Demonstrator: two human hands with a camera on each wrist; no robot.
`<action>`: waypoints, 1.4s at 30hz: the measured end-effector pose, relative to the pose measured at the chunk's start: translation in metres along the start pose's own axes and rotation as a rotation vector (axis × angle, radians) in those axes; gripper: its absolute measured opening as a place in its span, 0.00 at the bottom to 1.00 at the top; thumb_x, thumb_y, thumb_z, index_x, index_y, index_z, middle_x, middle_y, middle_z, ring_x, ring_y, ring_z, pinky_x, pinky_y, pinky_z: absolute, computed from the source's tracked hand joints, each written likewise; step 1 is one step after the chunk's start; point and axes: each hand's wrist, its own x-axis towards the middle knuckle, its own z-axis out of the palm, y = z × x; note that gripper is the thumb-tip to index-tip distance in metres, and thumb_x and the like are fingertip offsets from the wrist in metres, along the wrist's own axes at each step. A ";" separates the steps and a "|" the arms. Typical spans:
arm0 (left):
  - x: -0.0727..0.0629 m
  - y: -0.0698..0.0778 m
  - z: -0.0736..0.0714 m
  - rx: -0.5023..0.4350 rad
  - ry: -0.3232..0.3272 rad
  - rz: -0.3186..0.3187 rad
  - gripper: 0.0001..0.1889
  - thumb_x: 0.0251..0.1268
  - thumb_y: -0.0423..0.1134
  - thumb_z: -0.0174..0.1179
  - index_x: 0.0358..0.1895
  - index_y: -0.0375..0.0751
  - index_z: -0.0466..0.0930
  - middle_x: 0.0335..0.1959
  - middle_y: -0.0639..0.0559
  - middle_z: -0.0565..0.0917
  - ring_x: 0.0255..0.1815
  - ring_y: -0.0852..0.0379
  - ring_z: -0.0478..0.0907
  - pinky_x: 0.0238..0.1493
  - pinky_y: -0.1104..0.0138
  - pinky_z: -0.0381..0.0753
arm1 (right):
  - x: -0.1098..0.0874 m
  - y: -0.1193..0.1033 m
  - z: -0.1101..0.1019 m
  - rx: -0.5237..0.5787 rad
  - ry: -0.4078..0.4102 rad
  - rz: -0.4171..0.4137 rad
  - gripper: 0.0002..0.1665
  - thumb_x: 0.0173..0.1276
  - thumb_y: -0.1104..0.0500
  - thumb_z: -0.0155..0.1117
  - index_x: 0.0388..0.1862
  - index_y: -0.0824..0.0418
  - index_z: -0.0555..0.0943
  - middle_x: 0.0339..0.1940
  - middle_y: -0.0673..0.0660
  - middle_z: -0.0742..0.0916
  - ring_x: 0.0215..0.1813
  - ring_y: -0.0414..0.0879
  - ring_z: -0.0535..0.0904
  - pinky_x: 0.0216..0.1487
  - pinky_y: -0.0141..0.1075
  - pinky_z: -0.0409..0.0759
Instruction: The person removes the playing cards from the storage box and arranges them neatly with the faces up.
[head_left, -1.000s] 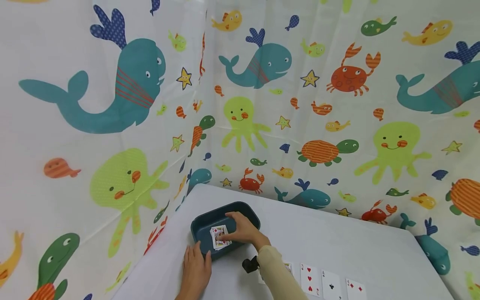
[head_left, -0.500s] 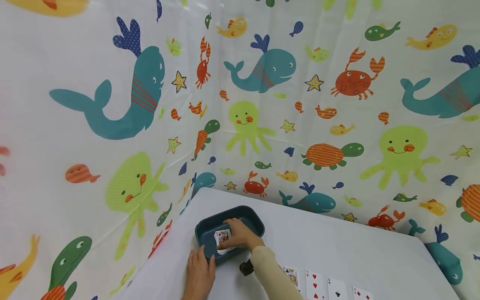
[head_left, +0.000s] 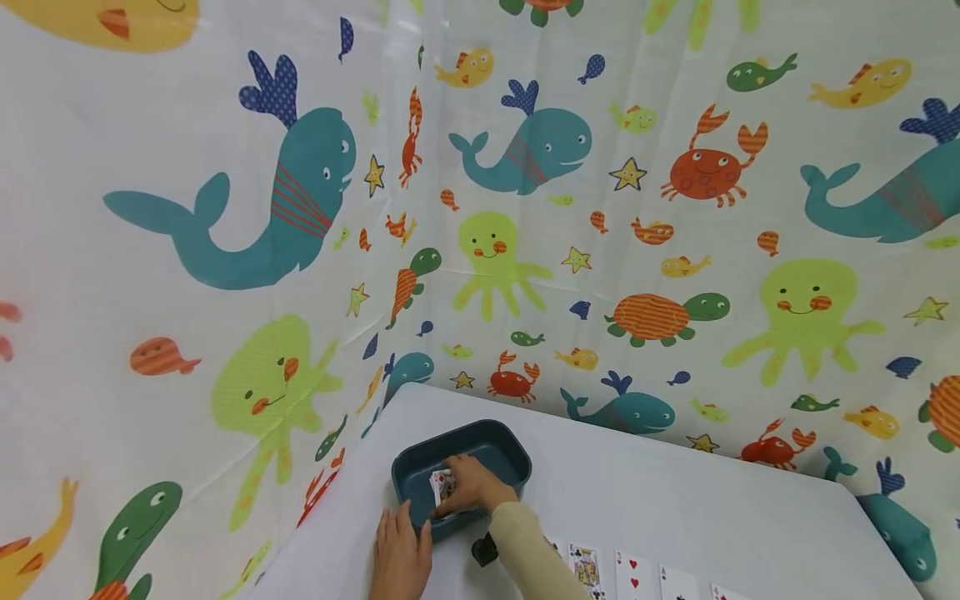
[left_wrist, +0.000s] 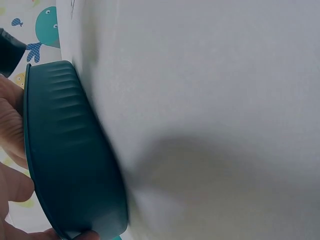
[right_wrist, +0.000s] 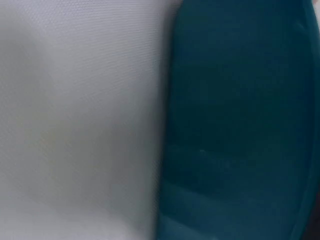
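Note:
In the head view, a dark teal plastic bin (head_left: 517,454) stands on the white table with a small stack of playing cards (head_left: 442,485) inside, a face card on top. My right hand (head_left: 472,485) reaches into the bin, its thumb and fingers curled about the stack's opposite edges and covering part of it. At the bin's near left corner, my left hand (head_left: 401,554) touches the bin with extended fingers. The left wrist view has its fingertips (left_wrist: 19,185) against the rim. In the right wrist view only the bin's outer wall (right_wrist: 235,120) shows; the right hand's fingers are hidden.
A row of face-up playing cards lies at the front right, among them a king (head_left: 585,569), a heart card (head_left: 632,575) and a club card (head_left: 678,581). A curtain (head_left: 525,275) with sea animals rises behind and left of the white table (head_left: 675,500).
My right thumb and fingers have closed in on the card stack and cover more of it. The left hand keeps its place at the bin's corner. The head view has shifted slightly.

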 end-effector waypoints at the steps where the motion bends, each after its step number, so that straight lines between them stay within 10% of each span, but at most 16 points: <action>1: 0.000 0.000 0.000 -0.001 -0.004 -0.004 0.30 0.75 0.40 0.57 0.69 0.21 0.63 0.66 0.21 0.69 0.75 0.21 0.53 0.71 0.32 0.55 | 0.000 0.000 0.001 -0.006 -0.004 0.010 0.49 0.52 0.41 0.84 0.68 0.59 0.76 0.66 0.57 0.80 0.65 0.51 0.76 0.67 0.49 0.76; 42: 0.008 0.000 0.009 -0.003 0.039 0.032 0.29 0.75 0.39 0.58 0.68 0.21 0.65 0.65 0.23 0.71 0.74 0.21 0.56 0.71 0.32 0.58 | 0.013 0.007 0.011 -0.096 0.041 0.069 0.44 0.48 0.42 0.85 0.61 0.58 0.79 0.59 0.57 0.82 0.59 0.52 0.78 0.59 0.48 0.81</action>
